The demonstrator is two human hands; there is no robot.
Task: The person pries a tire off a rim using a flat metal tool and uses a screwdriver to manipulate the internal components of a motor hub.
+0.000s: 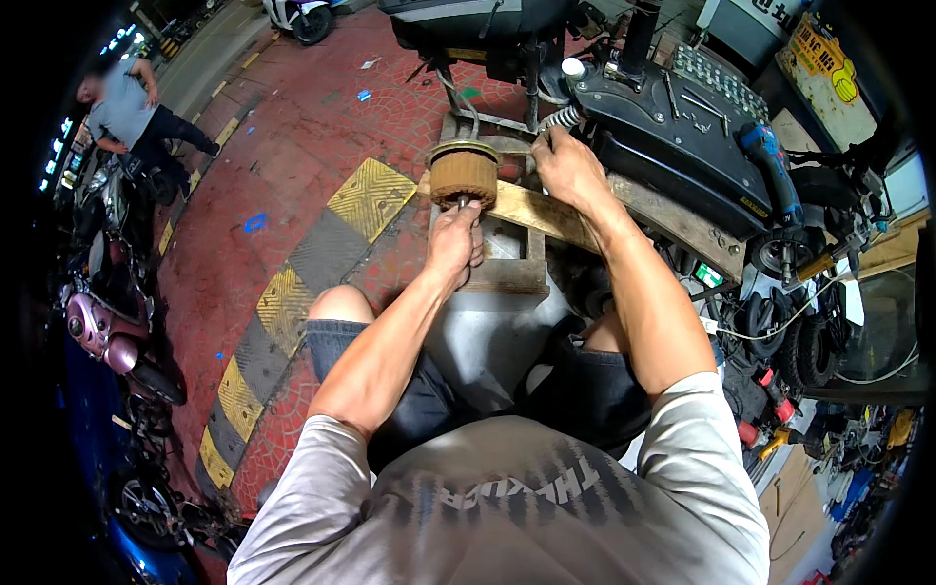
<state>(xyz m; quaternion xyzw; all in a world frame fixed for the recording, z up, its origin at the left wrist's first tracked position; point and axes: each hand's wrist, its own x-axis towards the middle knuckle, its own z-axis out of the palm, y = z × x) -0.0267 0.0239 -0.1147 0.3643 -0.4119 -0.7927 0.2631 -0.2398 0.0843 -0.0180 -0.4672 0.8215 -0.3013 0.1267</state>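
My left hand (455,244) is closed at the near underside of a brown drum-shaped part (463,178) with a pale metal rim on top. A small dark piece shows between its fingertips at the drum's base. Level with the drum and to its right, my right hand (568,171) has its fingers curled into a pinch; what they hold, if anything, is hidden. A wooden plank (541,213) runs between the hands, beside the drum and under my right forearm. The drum sits over a worn wooden frame (502,276).
A black scooter deck (673,146) carries loose tools and a white cap (573,68). A blue power tool (770,161) lies at its right end. Tyres (814,346) and cables crowd the right. A yellow-black ramp strip (312,263) crosses the red paving. A person (127,107) stands far left near parked motorbikes.
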